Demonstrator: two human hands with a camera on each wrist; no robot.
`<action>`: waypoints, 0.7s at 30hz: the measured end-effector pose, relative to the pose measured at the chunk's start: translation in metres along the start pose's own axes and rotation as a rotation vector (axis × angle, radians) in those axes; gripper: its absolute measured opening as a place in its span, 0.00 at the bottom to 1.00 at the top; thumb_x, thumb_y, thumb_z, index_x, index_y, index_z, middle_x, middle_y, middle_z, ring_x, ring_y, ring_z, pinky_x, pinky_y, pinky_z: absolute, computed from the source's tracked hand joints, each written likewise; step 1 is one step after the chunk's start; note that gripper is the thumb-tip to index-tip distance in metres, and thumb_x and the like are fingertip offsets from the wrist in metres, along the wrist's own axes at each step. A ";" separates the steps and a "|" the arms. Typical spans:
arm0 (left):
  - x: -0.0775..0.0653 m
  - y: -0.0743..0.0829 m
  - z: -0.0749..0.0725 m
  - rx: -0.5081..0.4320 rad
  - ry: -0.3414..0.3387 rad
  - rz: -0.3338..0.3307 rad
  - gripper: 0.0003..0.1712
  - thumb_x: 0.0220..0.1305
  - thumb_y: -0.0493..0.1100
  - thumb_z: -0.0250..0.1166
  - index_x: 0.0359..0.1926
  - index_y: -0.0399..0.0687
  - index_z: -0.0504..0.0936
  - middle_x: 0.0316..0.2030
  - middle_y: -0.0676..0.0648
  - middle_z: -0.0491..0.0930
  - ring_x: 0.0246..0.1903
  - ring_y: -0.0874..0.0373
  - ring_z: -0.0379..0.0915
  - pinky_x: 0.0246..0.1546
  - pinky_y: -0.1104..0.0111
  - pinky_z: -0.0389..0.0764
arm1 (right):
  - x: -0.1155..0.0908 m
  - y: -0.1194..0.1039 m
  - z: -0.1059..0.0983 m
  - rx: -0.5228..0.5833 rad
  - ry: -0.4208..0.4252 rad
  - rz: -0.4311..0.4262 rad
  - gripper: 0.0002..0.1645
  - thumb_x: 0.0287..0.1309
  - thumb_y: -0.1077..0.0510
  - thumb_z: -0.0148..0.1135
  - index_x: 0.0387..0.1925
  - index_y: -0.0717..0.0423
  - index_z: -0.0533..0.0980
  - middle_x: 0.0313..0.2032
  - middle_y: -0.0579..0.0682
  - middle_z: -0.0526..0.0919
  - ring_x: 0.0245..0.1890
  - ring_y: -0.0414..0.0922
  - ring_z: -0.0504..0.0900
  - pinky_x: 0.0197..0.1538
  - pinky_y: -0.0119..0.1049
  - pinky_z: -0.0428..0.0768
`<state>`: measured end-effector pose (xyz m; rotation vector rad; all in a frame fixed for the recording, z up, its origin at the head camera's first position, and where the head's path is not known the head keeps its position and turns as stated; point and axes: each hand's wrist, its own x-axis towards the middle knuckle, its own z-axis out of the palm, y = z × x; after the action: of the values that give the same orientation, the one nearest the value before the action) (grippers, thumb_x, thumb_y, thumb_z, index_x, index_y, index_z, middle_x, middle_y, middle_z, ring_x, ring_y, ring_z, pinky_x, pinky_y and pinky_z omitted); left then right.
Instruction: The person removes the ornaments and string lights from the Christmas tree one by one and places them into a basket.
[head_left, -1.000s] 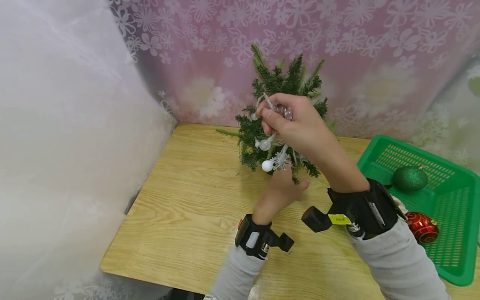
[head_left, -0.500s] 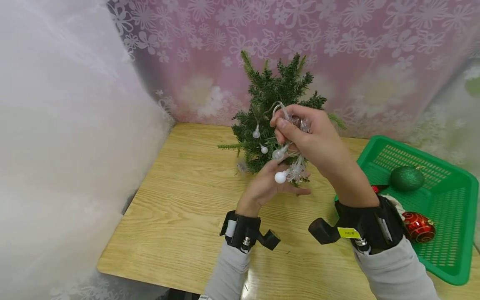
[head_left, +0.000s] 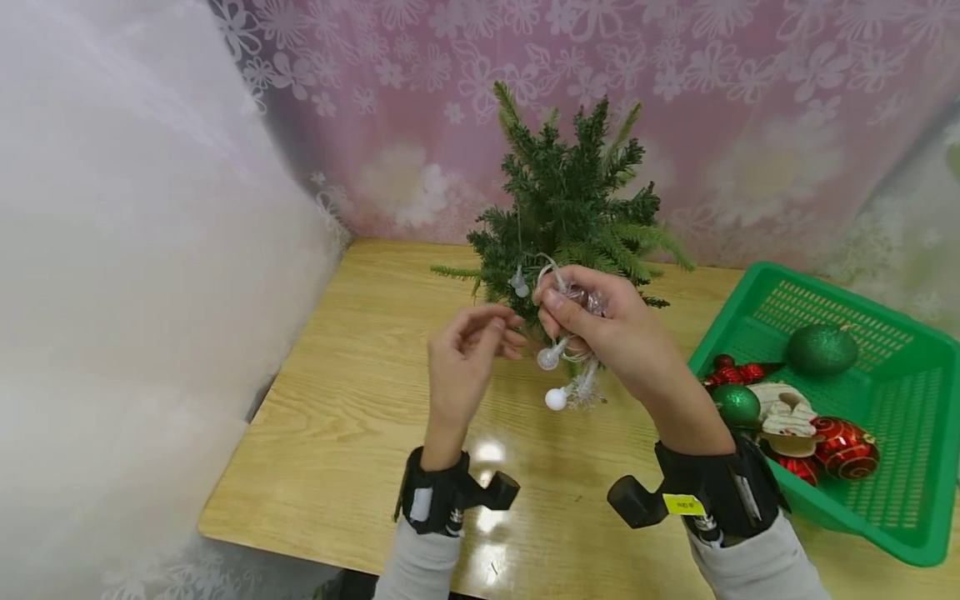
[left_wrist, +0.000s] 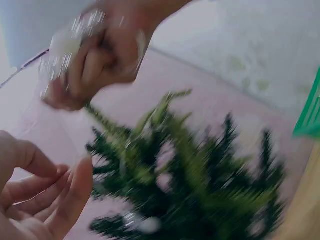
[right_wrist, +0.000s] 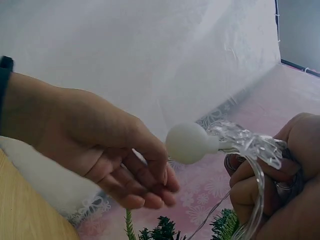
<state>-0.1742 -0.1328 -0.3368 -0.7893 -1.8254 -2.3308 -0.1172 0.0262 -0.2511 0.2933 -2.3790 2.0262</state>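
My right hand (head_left: 600, 317) grips a bunched string of lights (head_left: 573, 346) in front of a small artificial Christmas tree (head_left: 566, 192). A round white bulb (right_wrist: 187, 143) and clear snowflake-shaped pieces (right_wrist: 245, 142) stick out of its fist in the right wrist view. Just left of it, my left hand (head_left: 468, 346) is raised with loosely bent fingers and nothing visible between them. A thin wire runs from the bundle toward the tree, where small bulbs (head_left: 519, 283) hang on the left branches. The left wrist view is blurred; the tree's base is hidden behind my hands.
A green plastic basket (head_left: 900, 546) stands at the right of the wooden table (head_left: 352, 400). It holds green baubles (head_left: 822, 350), red ornaments (head_left: 846, 448) and a cream-coloured ornament (head_left: 783, 408). Pink floral cloth (head_left: 420, 108) hangs behind the tree, white cloth (head_left: 127, 275) on the left.
My left hand has come away from the tree's lower part, moving left and toward me. My right hand has lowered with the light string, and more of the basket shows.
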 end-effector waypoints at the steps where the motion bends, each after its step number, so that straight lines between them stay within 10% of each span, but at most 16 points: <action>1: 0.010 0.003 -0.006 0.048 0.040 0.044 0.08 0.65 0.26 0.55 0.42 0.25 0.78 0.38 0.31 0.81 0.28 0.54 0.81 0.28 0.61 0.84 | -0.001 0.000 0.000 0.002 -0.007 -0.001 0.11 0.73 0.60 0.48 0.44 0.67 0.70 0.27 0.54 0.70 0.18 0.43 0.59 0.21 0.34 0.61; 6: 0.076 0.016 -0.033 0.378 0.061 0.064 0.09 0.67 0.31 0.55 0.44 0.31 0.80 0.41 0.36 0.82 0.36 0.54 0.79 0.37 0.64 0.82 | -0.007 0.007 0.007 0.029 -0.035 -0.049 0.10 0.72 0.61 0.51 0.39 0.68 0.69 0.26 0.54 0.69 0.18 0.43 0.60 0.21 0.36 0.63; 12: 0.139 0.003 -0.047 0.907 -0.359 -0.254 0.21 0.74 0.48 0.52 0.61 0.42 0.73 0.59 0.41 0.73 0.55 0.47 0.71 0.54 0.57 0.73 | -0.011 0.019 0.023 -0.067 0.057 -0.027 0.11 0.66 0.58 0.60 0.30 0.59 0.70 0.21 0.50 0.62 0.18 0.43 0.59 0.24 0.35 0.64; 16: 0.151 -0.014 -0.046 1.005 -0.630 -0.414 0.28 0.75 0.48 0.50 0.70 0.41 0.62 0.64 0.38 0.66 0.53 0.44 0.71 0.52 0.55 0.73 | -0.010 0.024 0.039 -0.203 0.134 -0.004 0.16 0.62 0.55 0.64 0.22 0.55 0.71 0.17 0.48 0.61 0.17 0.44 0.59 0.24 0.34 0.63; 21: 0.140 -0.029 -0.044 0.971 -0.677 -0.566 0.34 0.76 0.46 0.48 0.75 0.38 0.48 0.59 0.34 0.72 0.41 0.47 0.80 0.43 0.62 0.80 | -0.001 0.025 0.060 -0.389 0.296 -0.108 0.17 0.58 0.57 0.67 0.15 0.52 0.74 0.29 0.46 0.80 0.27 0.42 0.76 0.29 0.35 0.74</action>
<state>-0.3208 -0.1301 -0.3081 -1.0058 -3.3438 -0.9820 -0.1131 -0.0282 -0.2856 0.1033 -2.4309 1.4055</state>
